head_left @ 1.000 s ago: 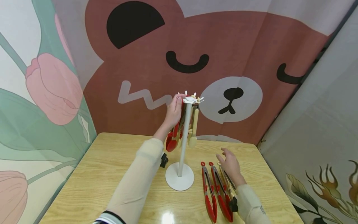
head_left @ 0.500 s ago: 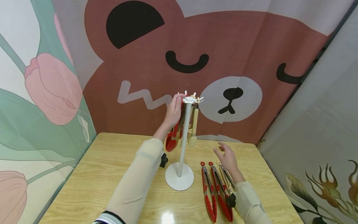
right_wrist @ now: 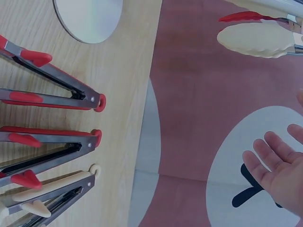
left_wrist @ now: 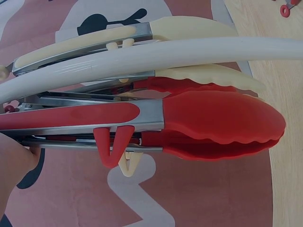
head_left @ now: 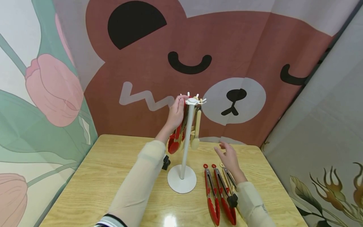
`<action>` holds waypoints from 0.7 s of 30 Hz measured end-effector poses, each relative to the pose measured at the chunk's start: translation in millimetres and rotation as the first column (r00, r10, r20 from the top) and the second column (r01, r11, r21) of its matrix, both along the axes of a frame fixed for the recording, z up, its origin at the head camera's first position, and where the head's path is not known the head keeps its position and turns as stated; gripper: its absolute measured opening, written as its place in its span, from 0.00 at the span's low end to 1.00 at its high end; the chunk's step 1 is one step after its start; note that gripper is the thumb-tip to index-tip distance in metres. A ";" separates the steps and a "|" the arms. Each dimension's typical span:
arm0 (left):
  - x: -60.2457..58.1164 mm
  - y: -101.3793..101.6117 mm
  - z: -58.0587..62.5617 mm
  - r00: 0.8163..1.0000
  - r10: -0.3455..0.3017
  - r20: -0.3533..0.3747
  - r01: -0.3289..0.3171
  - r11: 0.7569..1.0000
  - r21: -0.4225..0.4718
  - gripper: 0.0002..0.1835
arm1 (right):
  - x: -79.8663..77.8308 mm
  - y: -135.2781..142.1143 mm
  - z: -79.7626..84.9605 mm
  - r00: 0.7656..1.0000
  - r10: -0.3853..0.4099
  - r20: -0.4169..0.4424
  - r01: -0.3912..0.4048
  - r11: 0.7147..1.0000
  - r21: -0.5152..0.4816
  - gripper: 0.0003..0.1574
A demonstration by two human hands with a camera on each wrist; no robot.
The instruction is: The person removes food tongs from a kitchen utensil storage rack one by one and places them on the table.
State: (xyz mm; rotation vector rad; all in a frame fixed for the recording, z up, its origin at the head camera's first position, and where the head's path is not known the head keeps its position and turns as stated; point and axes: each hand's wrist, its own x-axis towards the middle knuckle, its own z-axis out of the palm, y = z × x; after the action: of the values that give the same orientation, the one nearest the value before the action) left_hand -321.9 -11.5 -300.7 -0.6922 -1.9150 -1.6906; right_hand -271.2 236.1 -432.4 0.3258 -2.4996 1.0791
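My left hand (head_left: pixel 176 111) is at the top of a white stand (head_left: pixel 185 142), pinching the upper end of red-tipped tongs (left_wrist: pixel 222 118) that hang there. Their silicone heads point down toward the table. Cream tongs (left_wrist: pixel 194 29) and more red ones hang beside them, partly behind the pole. My right hand (head_left: pixel 230 159) hovers over the right side of the table with fingers loosely spread and nothing in it. Below it lie two red tongs (head_left: pixel 208 183) and cream tongs (right_wrist: pixel 52 187), ring ends away from me; the sleeve partly covers the cream ones.
The stand's round white base (head_left: pixel 174 183) rests mid-table. A wooden table (head_left: pixel 122 176) ends at a curtain (head_left: pixel 136 123) printed with a bear. Black wrist cameras (head_left: pixel 232 200) ride on the forearms.
My right hand has drifted slightly up and left, away from the tongs on the table. The left hand stays at the stand's top.
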 end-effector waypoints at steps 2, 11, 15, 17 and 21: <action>0.0 0.0 0.2 1.000 0.002 -0.002 -0.002 1.000 0.002 0.16 | -0.3 -1.3 1.8 1.000 0.015 -0.015 -0.015 1.000 -0.002 0.30; -0.3 -0.1 -0.1 1.000 0.001 -0.002 -0.001 1.000 0.000 0.16 | -1.6 -9.9 12.6 0.998 0.050 -0.044 -0.051 0.999 -0.014 0.29; -0.3 -0.2 -0.3 1.000 -0.008 -0.002 0.008 1.000 0.003 0.16 | -2.5 -13.2 16.6 0.997 0.062 -0.052 -0.063 0.998 -0.023 0.29; -0.3 -0.2 -0.6 1.000 -0.012 -0.002 0.012 1.000 0.004 0.16 | -2.9 -14.6 18.1 0.996 0.065 -0.057 -0.066 0.997 -0.026 0.29; -0.2 -0.2 -0.5 1.000 -0.014 -0.003 0.014 1.000 0.006 0.16 | -4.7 -17.8 20.5 0.995 0.071 -0.063 -0.074 0.997 -0.039 0.29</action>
State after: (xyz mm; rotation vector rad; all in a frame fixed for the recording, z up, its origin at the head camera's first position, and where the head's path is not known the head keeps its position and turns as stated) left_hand -322.1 -11.7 -301.2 -0.7065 -1.9066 -1.7023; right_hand -275.9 218.2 -411.9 0.4343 -2.4247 1.1297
